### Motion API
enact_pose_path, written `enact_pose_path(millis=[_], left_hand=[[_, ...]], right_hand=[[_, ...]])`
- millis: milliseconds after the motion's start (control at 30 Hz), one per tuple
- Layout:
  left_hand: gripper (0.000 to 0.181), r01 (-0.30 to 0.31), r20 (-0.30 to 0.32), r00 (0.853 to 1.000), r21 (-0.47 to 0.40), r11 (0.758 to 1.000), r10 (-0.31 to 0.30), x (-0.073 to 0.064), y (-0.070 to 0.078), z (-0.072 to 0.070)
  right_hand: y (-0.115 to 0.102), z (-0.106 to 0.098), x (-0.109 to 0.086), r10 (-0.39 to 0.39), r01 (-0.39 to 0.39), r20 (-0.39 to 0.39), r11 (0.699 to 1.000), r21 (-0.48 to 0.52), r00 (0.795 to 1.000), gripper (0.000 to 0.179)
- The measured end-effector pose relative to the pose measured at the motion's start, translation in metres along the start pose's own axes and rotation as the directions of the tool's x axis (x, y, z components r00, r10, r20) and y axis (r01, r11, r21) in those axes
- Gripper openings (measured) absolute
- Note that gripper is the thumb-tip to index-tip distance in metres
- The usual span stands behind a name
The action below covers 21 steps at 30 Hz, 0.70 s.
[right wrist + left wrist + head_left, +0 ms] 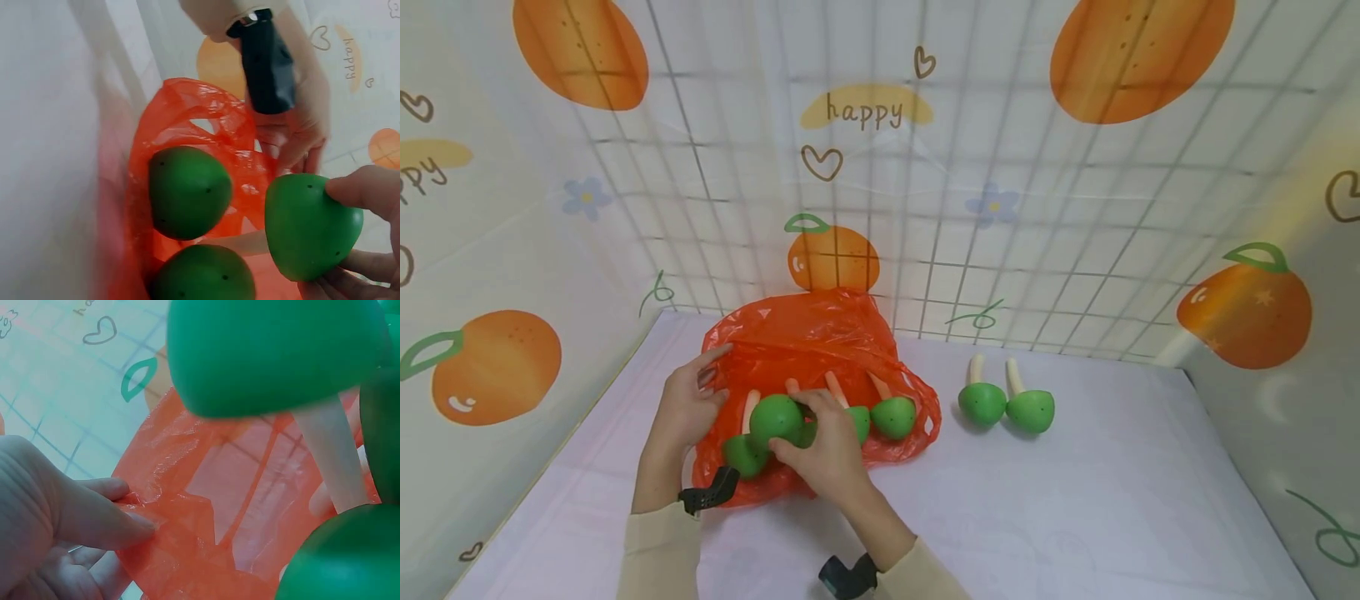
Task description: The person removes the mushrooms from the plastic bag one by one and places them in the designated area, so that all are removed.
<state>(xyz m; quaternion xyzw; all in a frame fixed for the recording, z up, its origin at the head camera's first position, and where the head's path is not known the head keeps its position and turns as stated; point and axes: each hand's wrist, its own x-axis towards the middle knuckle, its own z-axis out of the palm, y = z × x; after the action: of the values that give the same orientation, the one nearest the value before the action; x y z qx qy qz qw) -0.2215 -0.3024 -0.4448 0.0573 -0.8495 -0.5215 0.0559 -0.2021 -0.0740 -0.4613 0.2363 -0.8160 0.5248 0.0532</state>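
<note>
Mid-transfer, I'd say: the left hand [687,406] pinches the red bag [797,318], the right hand [829,450] grips a green-capped mushroom [775,419], and next the red bag likely needs holding wide.

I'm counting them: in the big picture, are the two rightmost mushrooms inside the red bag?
No, the two rightmost mushrooms lie on the table, apart from the red bag.

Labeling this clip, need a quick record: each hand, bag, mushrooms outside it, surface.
left hand: pinches the edge of the red bag
right hand: grips a green mushroom over the bag
bag: open on the table, more mushrooms in it
outside: two mushrooms, side by side, right of the bag
surface: pale tabletop
</note>
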Motion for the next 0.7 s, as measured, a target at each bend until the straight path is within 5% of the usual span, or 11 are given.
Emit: enact_pose_path(millis=[367, 700], left_hand=[[0.066, -0.008, 0.007, 1.000, 0.001, 1.000, 0.008, -0.001, 0.002, -0.001], [0.069, 0.019, -0.002, 1.000, 0.021, 1.000, -0.019, -0.001, 0.003, 0.001]], right_hand=[[-0.009, -0.024, -0.003, -0.040, 0.045, -0.051, 0.995, 0.086, 0.998, 0.055], [-0.017, -0.045, -0.005, 0.013, -0.004, -0.064, 0.989, 0.147, 0.998, 0.056]])
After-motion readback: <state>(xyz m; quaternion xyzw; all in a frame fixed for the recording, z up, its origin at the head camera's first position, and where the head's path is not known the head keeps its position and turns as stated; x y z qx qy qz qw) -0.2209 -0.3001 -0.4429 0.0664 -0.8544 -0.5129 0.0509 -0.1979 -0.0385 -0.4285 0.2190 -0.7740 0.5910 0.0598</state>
